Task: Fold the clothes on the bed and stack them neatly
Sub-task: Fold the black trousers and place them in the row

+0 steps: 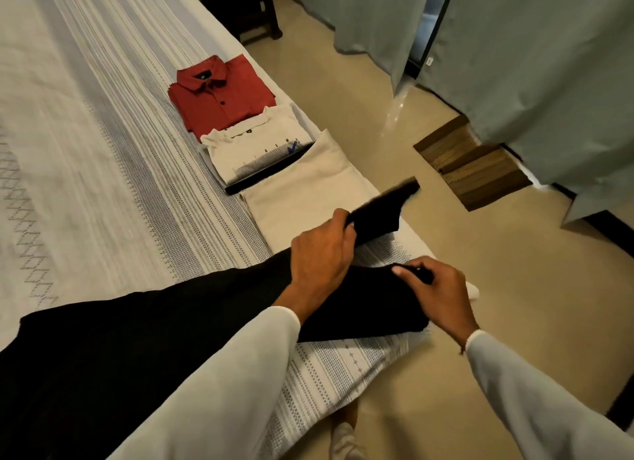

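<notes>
A long black garment lies across the near end of the bed, its right end near the bed's edge. My left hand grips a flap of that black cloth and holds it lifted, blurred, over the edge. My right hand pinches another part of the same garment at the bed's edge. Further along the edge lie three folded pieces in a row: a red collared shirt, a white printed T-shirt and a cream folded piece.
A thin black strip shows between the white T-shirt and the cream piece. Right of the bed is glossy beige floor with a brown mat. Grey-green curtains hang at the right. Dark wooden furniture stands beyond the bed.
</notes>
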